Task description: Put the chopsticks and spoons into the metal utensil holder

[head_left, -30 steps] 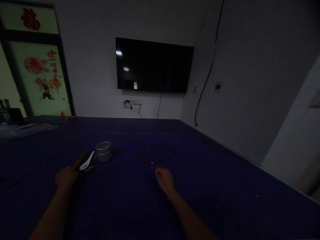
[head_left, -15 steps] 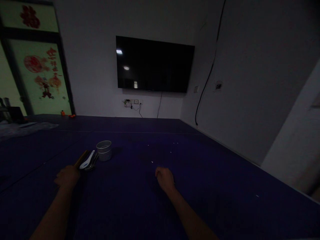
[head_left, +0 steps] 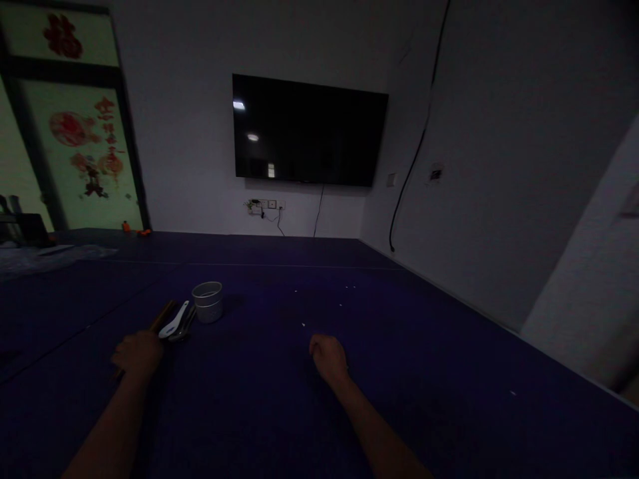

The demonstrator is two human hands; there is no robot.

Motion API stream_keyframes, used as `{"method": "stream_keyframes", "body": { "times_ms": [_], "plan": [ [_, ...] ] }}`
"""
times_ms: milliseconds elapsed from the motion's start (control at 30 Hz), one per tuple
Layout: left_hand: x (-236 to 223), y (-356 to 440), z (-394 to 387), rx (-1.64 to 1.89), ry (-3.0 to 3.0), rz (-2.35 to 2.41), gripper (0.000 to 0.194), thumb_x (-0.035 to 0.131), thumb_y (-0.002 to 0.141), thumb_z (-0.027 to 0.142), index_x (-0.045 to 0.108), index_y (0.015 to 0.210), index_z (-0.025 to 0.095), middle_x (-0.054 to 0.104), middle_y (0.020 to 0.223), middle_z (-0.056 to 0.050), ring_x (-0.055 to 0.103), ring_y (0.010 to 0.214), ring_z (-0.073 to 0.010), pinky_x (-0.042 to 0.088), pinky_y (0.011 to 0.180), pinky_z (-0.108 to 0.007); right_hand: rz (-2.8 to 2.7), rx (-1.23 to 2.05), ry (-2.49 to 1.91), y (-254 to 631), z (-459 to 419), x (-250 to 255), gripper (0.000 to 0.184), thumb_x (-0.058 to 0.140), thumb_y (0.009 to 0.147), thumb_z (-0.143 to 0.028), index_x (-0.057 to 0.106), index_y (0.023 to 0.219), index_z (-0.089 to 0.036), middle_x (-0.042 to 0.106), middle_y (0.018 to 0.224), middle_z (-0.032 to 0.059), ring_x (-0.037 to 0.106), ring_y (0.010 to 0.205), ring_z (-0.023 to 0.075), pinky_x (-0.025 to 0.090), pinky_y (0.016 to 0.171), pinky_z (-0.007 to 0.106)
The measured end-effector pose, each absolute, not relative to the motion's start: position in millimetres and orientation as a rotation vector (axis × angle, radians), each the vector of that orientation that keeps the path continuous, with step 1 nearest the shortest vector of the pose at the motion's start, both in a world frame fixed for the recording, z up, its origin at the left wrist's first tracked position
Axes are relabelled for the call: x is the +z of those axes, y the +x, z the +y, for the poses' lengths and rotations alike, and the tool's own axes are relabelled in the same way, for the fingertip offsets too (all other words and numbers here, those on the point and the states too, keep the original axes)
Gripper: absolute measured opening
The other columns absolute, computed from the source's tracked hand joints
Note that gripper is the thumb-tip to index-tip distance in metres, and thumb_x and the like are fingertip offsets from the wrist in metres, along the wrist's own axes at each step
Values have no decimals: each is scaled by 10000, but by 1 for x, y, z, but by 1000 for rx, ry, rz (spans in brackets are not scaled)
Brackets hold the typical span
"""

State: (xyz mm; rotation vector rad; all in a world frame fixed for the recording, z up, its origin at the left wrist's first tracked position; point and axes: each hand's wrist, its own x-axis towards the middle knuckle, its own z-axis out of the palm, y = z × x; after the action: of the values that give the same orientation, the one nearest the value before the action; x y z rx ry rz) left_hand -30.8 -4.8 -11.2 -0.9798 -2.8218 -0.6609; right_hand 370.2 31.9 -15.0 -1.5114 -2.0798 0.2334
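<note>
My left hand (head_left: 137,352) rests on the dark blue surface (head_left: 279,399), its fingers curled over the near ends of the utensils; the dim light hides whether it grips them. Just past it lie brown chopsticks (head_left: 162,317), a white spoon (head_left: 174,321) and a metal spoon (head_left: 184,327). A small white cup (head_left: 208,301) stands upright beyond the spoons. My right hand (head_left: 327,356) lies on the surface to the right in a loose fist, with nothing visible in it.
A black screen (head_left: 308,130) hangs on the far wall above a socket with cables (head_left: 264,206). A door with red decorations (head_left: 80,146) is at the left. White walls close in on the right. Small white specks dot the surface.
My left hand has shifted slightly to the right, toward the utensils. My right hand has stayed put. The view has moved a little.
</note>
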Motion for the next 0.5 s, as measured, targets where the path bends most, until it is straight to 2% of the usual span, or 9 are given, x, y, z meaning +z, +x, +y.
{"method": "stream_keyframes", "body": {
  "times_ms": [67,267,367,500],
  "plan": [
    [-11,-28,-5,-575,-866,-2846,381,305,787,161,589,995,15,560,1017,-295,539,977,-393,427,637,-459,-2082,236,-1506,370,32,-16,276,420,692,-45,638,638,-205,649,662,-3,566,627,110,305,566,191],
    [-7,-26,-4,-547,-876,-2862,373,369,769,207,585,1028,49,563,1040,-270,543,974,-387,443,626,-438,-2085,219,-1526,370,33,-17,275,424,710,-51,638,640,-209,650,660,-7,568,633,112,303,566,194],
    [-6,-27,-2,-584,-854,-2901,396,386,768,241,577,1048,37,558,1039,-285,541,966,-404,442,611,-448,-2085,210,-1530,370,33,-17,275,427,715,-52,640,646,-212,652,667,-6,572,643,116,301,570,199],
    [-11,-32,-1,-654,-880,-2856,392,375,762,194,572,1057,27,553,1045,-306,532,968,-435,431,602,-480,-2074,213,-1541,370,32,-16,282,423,716,-51,644,652,-213,653,677,-3,570,647,120,303,577,203]
  ]
}}
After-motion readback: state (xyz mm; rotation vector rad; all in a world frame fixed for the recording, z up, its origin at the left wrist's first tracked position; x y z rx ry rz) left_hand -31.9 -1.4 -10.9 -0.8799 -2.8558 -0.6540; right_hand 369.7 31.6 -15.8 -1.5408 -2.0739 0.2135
